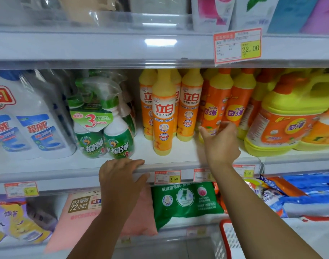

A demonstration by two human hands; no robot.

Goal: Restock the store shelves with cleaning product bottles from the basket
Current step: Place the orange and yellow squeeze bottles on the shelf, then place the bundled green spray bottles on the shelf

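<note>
Fingers (228,125) of right hand (221,144) round bottle (216,101)

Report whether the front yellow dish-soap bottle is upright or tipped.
Upright: the bottle stands on its base on the shelf, neck up.

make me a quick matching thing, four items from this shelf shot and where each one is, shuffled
1 left hand
2 right hand
3 green spray bottles
4 red basket

a bottom right corner
b gripping an orange bottle
c resting on the shelf edge
d standing left of the yellow bottles

Pairs: 1-c, 2-b, 3-d, 4-a
</note>
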